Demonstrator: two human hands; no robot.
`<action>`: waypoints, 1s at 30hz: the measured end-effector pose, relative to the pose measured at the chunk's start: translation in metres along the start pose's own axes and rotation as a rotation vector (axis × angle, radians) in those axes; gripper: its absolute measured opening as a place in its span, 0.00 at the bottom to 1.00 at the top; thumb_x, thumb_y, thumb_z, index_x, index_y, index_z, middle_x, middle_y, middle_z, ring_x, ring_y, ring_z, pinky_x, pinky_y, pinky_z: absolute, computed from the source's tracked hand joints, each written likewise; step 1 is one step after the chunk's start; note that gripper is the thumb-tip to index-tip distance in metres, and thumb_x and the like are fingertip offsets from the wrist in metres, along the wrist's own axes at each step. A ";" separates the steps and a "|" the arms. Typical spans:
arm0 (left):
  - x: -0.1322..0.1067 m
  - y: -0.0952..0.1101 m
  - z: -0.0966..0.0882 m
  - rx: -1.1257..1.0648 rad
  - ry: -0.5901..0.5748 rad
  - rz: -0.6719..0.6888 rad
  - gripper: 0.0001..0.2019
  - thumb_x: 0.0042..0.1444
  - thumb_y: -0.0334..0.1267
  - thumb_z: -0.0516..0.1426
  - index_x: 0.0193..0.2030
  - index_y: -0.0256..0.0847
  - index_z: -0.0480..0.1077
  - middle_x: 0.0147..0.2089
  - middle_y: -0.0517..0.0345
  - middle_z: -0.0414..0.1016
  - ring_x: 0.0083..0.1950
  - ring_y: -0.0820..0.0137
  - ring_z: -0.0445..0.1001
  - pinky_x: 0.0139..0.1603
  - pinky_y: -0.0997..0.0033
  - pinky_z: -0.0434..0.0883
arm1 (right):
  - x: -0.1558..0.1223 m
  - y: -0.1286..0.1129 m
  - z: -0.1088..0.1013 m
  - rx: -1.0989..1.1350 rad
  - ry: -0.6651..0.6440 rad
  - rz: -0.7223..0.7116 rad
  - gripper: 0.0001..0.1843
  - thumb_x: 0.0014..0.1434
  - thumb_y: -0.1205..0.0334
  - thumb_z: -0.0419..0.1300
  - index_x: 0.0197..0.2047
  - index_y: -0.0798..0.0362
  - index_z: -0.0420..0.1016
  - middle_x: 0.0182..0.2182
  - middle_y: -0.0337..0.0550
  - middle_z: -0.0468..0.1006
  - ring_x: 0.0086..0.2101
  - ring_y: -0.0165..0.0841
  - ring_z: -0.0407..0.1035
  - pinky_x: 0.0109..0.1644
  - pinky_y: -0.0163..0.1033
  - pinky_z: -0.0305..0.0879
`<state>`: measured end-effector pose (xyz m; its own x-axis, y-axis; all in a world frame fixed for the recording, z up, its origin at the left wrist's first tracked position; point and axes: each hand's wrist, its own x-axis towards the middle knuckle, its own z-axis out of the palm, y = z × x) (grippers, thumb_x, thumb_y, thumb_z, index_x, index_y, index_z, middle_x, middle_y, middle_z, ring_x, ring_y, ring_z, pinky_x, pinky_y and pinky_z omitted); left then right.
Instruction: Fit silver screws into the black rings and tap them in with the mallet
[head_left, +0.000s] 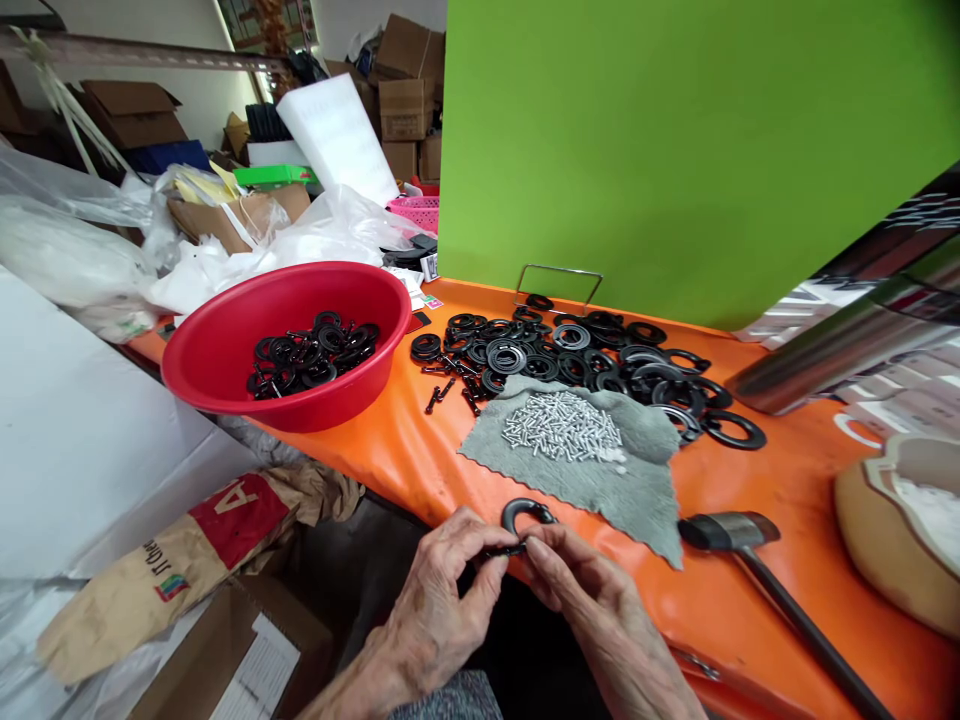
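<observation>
An orange-covered desk [420, 470] is running across the view, with a green board [675, 150] standing upright along its far edge and cardboard boxes [405, 110] stacking up behind it. A red plastic basin [225, 385] is sitting at the left of the desk, holding a heap of black rings and dark fasteners. To its right, a grey cloth [577, 510] is lying flat, carrying a mound of silver screws [562, 425]. Loose black rubber rings [570, 365] are spreading between the cloth and the green board, and some are overlapping the far edge of the cloth. A dark-handled mallet [731, 530] is lying just right of the cloth. At the near edge of the desk, the left hand [442, 600] and the right hand [592, 600] are meeting, both grips pressing together and pinching the lower edge of 1 black ring [525, 515]. This ring is standing upright just in front of the cloth, and a small dark piece at its base is too small to identify.
</observation>
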<state>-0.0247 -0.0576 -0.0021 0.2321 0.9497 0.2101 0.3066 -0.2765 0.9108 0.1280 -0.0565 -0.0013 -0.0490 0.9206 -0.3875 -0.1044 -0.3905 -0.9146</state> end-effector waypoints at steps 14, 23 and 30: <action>0.039 -0.011 0.032 0.401 -0.287 -0.014 0.20 0.52 0.32 0.60 0.52 0.43 0.65 0.53 0.52 0.66 0.53 0.57 0.61 0.56 0.50 0.64 | -0.007 0.011 -0.067 0.117 0.380 0.003 0.22 0.37 0.45 0.73 0.29 0.51 0.76 0.26 0.36 0.70 0.27 0.27 0.65 0.31 0.27 0.67; 0.039 -0.004 0.027 0.315 -0.260 -0.003 0.21 0.51 0.30 0.59 0.53 0.41 0.65 0.53 0.50 0.65 0.54 0.58 0.62 0.57 0.53 0.64 | 0.002 0.005 -0.045 0.049 0.312 -0.152 0.19 0.48 0.45 0.68 0.29 0.52 0.73 0.20 0.33 0.66 0.23 0.24 0.57 0.25 0.27 0.56; 0.051 0.003 0.022 -0.017 -0.253 -0.096 0.08 0.61 0.31 0.53 0.45 0.41 0.71 0.42 0.55 0.76 0.45 0.67 0.73 0.52 0.65 0.69 | 0.014 -0.013 -0.031 -0.013 0.195 -0.194 0.19 0.50 0.45 0.66 0.32 0.53 0.75 0.20 0.36 0.69 0.23 0.28 0.61 0.27 0.32 0.58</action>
<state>0.0083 -0.0131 0.0034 0.4264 0.9041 0.0290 0.3237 -0.1825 0.9284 0.1597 -0.0382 0.0009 0.1628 0.9622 -0.2183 -0.0800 -0.2076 -0.9749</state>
